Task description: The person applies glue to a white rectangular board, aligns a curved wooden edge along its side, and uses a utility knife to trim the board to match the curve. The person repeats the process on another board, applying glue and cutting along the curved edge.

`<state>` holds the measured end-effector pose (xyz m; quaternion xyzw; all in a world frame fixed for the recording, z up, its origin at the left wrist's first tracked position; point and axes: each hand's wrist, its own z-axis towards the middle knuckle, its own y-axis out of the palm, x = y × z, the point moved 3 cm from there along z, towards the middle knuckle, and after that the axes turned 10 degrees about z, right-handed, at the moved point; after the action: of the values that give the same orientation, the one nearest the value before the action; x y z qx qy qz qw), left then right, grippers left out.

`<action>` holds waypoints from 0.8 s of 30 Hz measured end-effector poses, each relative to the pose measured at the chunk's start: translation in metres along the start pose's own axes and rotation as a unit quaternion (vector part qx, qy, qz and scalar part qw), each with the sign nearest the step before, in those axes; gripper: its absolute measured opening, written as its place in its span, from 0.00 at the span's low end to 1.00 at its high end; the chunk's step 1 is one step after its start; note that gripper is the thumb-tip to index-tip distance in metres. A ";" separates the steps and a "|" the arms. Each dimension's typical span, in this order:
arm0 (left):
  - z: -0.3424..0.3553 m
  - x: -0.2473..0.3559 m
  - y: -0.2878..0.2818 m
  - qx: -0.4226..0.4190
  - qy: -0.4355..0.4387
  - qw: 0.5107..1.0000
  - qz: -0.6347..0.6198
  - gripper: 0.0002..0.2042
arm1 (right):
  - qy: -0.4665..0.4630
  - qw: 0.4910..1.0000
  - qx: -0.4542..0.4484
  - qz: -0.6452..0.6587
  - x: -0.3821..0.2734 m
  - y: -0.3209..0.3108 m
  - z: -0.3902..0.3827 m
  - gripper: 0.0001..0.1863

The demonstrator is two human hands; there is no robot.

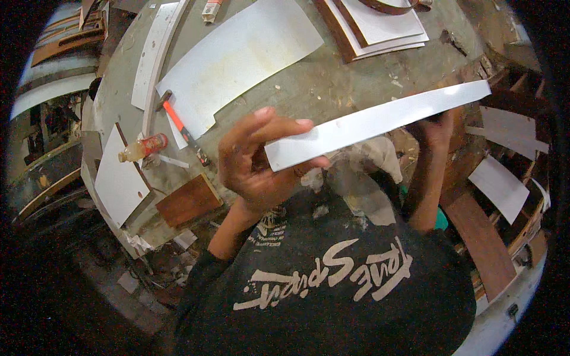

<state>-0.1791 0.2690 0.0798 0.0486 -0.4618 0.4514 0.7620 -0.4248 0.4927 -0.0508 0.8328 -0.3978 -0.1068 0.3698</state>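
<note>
A long white strip (380, 121) is held up in front of my body, its right end tilted higher than its left. My left hand (252, 154) grips its left end, with fingers along the top edge and the thumb below. Toward the strip's other end, my right hand (436, 127) holds it from below and behind; most of those fingers are hidden by the strip and shadow. Beyond my left hand lie a hammer (178, 118) with an orange and black handle and a large white sheet (243, 59), both on the worktable (356, 83).
On the table's left side are a clear bottle with a red label (142, 148), a white panel (122, 178) and a brown board (189, 200). White panels are stacked (386, 26) at the far right. Brown and white boards (502, 187) lean at my right.
</note>
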 end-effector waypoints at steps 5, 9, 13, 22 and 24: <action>-0.028 -0.025 -0.003 0.063 -0.266 0.960 -0.055 0.37 | -0.154 0.971 0.171 -0.069 0.032 -0.013 -0.008 0.35; -0.048 -0.058 -0.005 0.100 -0.369 0.918 -0.106 0.28 | -0.126 0.982 0.116 -0.078 0.061 -0.009 -0.024 0.40; -0.074 -0.092 0.000 0.101 -0.430 0.890 -0.112 0.18 | -0.090 0.984 0.105 -0.112 0.080 -0.015 -0.023 0.45; -0.142 -0.139 0.005 0.101 -0.570 0.791 -0.201 0.24 | -0.088 0.983 0.128 -0.101 0.087 -0.067 -0.001 0.44; -0.153 -0.147 0.007 0.132 -0.555 0.783 -0.247 0.25 | -0.106 0.976 0.120 -0.145 0.083 -0.082 0.013 0.42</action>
<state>-0.1079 0.2539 -0.1199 0.5035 -0.7129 0.1992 0.4456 -0.3279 0.4577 -0.1083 0.9041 -0.3194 -0.1983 0.2030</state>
